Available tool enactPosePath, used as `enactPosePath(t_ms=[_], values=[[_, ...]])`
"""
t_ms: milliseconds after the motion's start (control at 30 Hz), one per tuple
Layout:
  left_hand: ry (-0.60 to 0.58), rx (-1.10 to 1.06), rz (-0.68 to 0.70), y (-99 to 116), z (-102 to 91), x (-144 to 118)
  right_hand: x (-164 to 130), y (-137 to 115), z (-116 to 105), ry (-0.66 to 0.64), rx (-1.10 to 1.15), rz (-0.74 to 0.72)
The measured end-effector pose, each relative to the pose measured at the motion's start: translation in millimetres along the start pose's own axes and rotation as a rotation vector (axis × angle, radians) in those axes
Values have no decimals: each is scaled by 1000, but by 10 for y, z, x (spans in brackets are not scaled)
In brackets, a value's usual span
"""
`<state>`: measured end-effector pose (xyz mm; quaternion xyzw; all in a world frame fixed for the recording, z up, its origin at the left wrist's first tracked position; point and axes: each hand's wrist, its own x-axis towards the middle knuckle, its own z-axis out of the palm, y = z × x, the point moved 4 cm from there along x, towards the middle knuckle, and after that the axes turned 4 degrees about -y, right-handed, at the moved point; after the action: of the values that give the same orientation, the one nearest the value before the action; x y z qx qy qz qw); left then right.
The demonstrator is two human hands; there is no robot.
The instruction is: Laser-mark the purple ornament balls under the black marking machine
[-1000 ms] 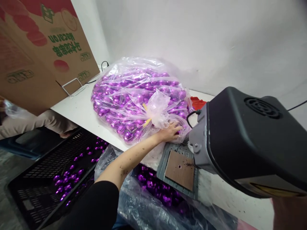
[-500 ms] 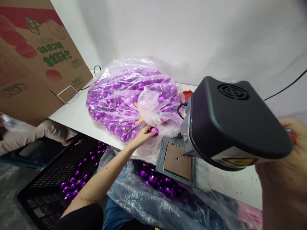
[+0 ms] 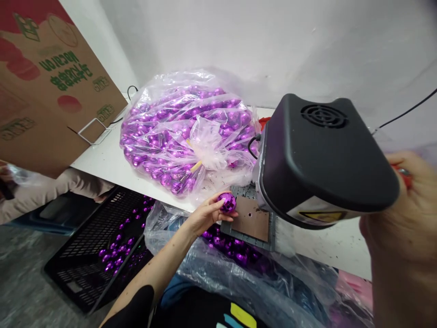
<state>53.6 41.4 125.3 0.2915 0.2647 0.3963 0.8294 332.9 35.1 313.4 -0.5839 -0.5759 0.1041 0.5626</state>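
Observation:
My left hand (image 3: pixel 206 213) holds a shiny purple faceted ball (image 3: pixel 226 202) between thumb and fingers, just left of a brown square plate (image 3: pixel 251 223). The plate has a small dark hole and lies on a grey slotted base (image 3: pixel 246 243). Over the base's right side reaches a bench machine (image 3: pixel 327 164) with a black housing, a fan grille and a yellow warning label. My right hand (image 3: pixel 409 191) is closed round a red handle (image 3: pixel 404 176) at the machine's right side. The housing hides part of the handle and some of the fingers.
A tied clear bag of purple balls (image 3: pixel 177 132) rests on the white table (image 3: pixel 99 157). More balls lie in a black crate (image 3: pixel 73 269) and in plastic sheeting (image 3: pixel 205 269) below the edge. A cardboard box (image 3: pixel 51 105) stands left, near another person's leg (image 3: pixel 68 189).
My left hand has brought the purple ball from beside the bag's knot down and right to the brown plate's edge. The right hand stays on the handle. The view has shifted a little.

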Motion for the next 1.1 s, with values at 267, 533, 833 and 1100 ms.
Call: enactPosePath(t_ms=[267,533,833,1100], values=[[-35,-117,13,-130,75,-68,22,-55,77,-19,117,27],[-21,-178,-70,-253,66,-13,35,-67,87,10,120,5],[-52,-95,-83,-232,37,28,40,-60,89,1,134,-24],[131,580,255,-203,104,168,47,-66,90,3,155,-46]])
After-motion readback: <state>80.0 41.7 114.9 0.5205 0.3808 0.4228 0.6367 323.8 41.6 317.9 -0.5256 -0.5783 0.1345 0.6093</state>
